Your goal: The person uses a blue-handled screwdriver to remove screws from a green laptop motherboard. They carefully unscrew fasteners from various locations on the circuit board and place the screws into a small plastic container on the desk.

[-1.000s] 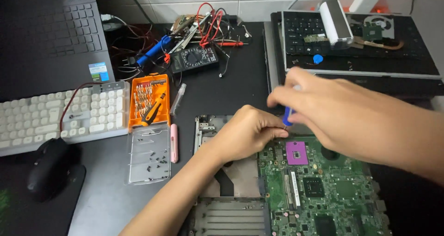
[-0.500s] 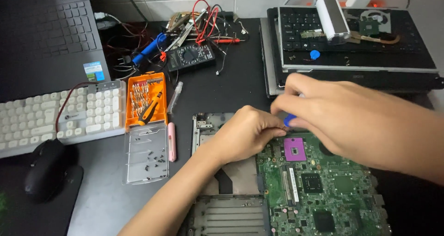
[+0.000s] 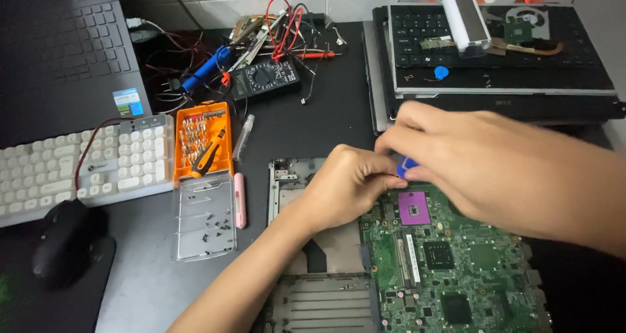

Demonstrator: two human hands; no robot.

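A green laptop motherboard with a purple processor socket lies in an opened grey laptop base. My right hand grips a blue-handled screwdriver at the board's upper left corner. My left hand rests beside it, fingers pinched around the screwdriver's lower end; the tip is hidden behind those fingers.
An orange screwdriver bit case with its clear lid holding several small screws lies left of the board, next to a pink tool. A white keyboard, black mouse, multimeter with tangled leads, and stacked laptop parts surround the work area.
Both hands have stayed at the board's upper left corner, shifting only slightly. The screwdriver handle shows less between my right fingers. The camera view has tilted a little.
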